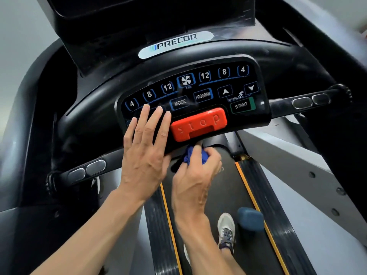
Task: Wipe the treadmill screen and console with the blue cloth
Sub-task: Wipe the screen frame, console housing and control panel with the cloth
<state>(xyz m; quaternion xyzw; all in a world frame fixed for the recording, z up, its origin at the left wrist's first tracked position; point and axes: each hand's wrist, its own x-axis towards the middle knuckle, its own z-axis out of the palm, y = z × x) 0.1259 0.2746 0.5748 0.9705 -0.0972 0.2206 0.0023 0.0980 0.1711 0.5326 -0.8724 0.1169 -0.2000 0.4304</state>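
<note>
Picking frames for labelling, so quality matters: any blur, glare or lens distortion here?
Head view: wide-angle bending bows the handlebar and side rails; motion blur smears the top right corner; soft glare on the Precor badge; left hand, right hand, blue cloth and stop button stay sharp.

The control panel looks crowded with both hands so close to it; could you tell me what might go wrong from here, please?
1. The left hand lies flat on the control panel beside the MODE button; it could press a key by accident.
2. The right hand grips the blue cloth just under the red stop button; an upward wipe might snag or trip it.
3. The START button is near, and a foot stands on the belt.
</note>
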